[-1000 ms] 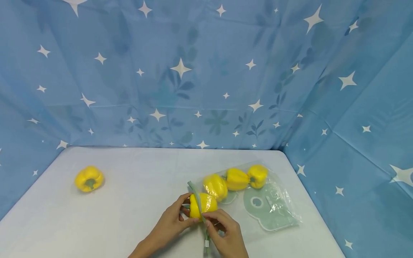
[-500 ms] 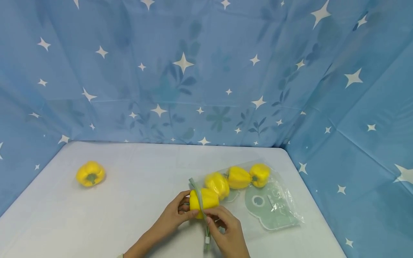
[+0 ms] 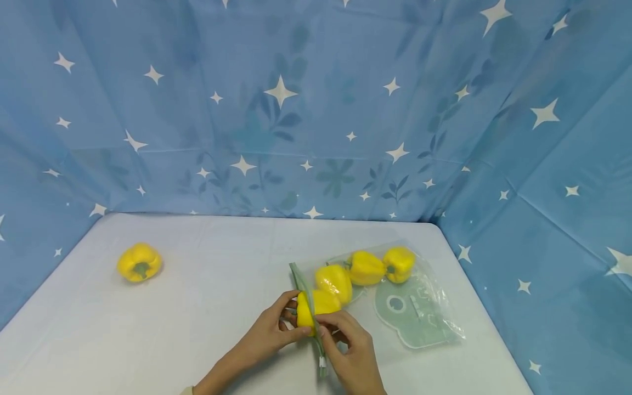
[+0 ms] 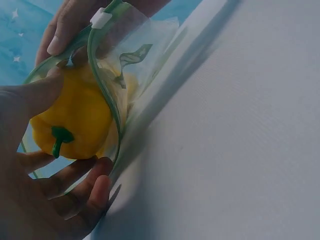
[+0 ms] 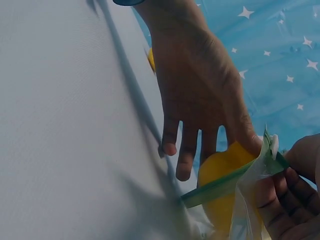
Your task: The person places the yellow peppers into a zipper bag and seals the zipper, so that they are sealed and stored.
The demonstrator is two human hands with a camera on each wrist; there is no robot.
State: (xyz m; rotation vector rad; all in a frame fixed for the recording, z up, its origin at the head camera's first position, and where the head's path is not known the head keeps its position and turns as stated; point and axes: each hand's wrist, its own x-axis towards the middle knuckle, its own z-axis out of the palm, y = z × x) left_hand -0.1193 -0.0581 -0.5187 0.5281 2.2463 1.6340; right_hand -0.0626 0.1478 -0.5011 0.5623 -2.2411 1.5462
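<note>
A yellow bell pepper [image 3: 325,300] lies in the mouth of a clear zip bag [image 3: 419,323] with a green print, its green stem facing out of the opening. My left hand [image 3: 269,332] holds it by the stem end, thumb on one side and fingers on the other, as the left wrist view shows. The thumb and fingers of my right hand [image 3: 351,348] pinch the bag's green zip edge [image 4: 95,60] near its white slider [image 4: 101,19]. Further inside the bag sit several more yellow peppers [image 3: 366,269] in a row.
Another yellow bell pepper [image 3: 140,262] lies outside the bag at the far left of the white table [image 3: 217,263]. Blue curtains [image 3: 207,126] with white stars rise along the back and sides of the table.
Both hands, the held pepper and the bag's zip edge have shifted slightly right. The head view has tilted down a little. The grip of both hands looks the same.
</note>
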